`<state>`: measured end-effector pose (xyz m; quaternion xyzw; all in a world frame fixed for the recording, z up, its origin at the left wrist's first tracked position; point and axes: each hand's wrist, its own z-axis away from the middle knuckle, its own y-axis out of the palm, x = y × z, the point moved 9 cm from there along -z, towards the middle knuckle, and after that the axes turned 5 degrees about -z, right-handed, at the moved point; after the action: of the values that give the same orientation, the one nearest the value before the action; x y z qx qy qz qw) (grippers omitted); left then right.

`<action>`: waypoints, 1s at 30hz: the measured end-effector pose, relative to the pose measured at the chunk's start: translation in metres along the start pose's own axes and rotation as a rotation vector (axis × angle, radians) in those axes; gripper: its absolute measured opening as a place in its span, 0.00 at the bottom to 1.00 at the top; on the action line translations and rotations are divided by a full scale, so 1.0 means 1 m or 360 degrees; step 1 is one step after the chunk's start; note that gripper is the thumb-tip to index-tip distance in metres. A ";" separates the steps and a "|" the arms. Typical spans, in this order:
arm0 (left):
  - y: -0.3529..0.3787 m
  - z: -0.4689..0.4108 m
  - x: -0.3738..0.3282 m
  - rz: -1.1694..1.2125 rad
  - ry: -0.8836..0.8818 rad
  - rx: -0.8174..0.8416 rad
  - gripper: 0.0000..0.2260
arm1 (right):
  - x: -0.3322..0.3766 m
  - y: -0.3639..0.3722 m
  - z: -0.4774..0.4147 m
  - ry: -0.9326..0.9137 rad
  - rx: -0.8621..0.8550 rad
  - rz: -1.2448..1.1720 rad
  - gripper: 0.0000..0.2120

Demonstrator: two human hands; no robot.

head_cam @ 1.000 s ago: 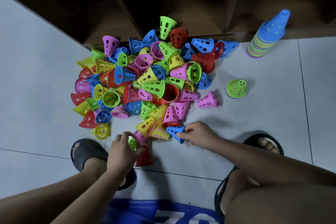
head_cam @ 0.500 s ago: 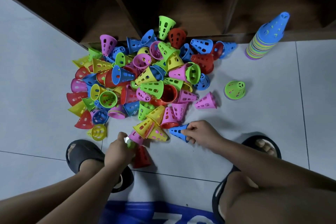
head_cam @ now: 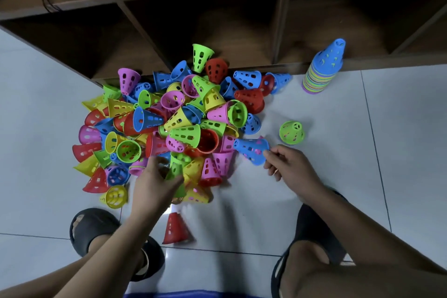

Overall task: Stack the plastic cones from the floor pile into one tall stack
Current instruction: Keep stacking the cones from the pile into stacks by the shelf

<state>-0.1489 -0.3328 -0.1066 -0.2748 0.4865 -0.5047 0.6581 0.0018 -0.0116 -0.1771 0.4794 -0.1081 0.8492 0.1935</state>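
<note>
A pile of perforated plastic cones [head_cam: 169, 123] in pink, green, yellow, blue and red lies on the floor against a shelf. A tall stack of cones [head_cam: 321, 70] topped by a blue one stands at the right. My right hand [head_cam: 290, 167] pinches the rim of a blue cone [head_cam: 251, 150] over a pink cone at the pile's right edge. My left hand [head_cam: 154, 184] grips a green cone [head_cam: 175, 172] at the pile's near edge. A lone green cone [head_cam: 292, 132] stands apart on the floor, and a red cone [head_cam: 175, 227] stands near my feet.
A dark wooden shelf unit [head_cam: 217, 19] with open compartments runs behind the pile. My two feet in black slippers, the left [head_cam: 92, 227] and the right [head_cam: 314, 230], rest on the grey tiled floor [head_cam: 362, 164]. A blue bag edge shows at the bottom.
My right hand carried the blue cone up and right to the pink cone. My left hand moved forward into the pile with the green cone, leaving the red cone behind.
</note>
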 end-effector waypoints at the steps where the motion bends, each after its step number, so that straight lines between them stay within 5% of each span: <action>1: 0.002 -0.002 -0.021 0.0066 0.0072 -0.0003 0.22 | 0.006 -0.010 -0.001 -0.0040 -0.0053 -0.0057 0.10; 8: 0.035 -0.009 -0.155 0.0354 0.0482 0.0131 0.18 | 0.024 -0.078 -0.013 -0.0138 -0.0403 -0.0278 0.10; 17: 0.054 -0.012 -0.272 0.0636 0.0806 0.0103 0.15 | -0.012 -0.105 -0.025 0.0125 -0.0531 -0.0331 0.12; 24: 0.092 -0.015 -0.298 0.0512 0.0946 0.0129 0.15 | -0.047 -0.100 -0.016 0.0507 -0.0469 -0.0160 0.07; 30: 0.100 -0.014 -0.259 0.0312 0.0973 0.0197 0.20 | -0.044 -0.060 -0.012 0.0371 -0.0185 0.0185 0.05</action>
<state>-0.1260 -0.0561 -0.1034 -0.0218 0.6541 -0.5266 0.5425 0.0389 0.0365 -0.2215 0.3585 -0.1614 0.9012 0.1825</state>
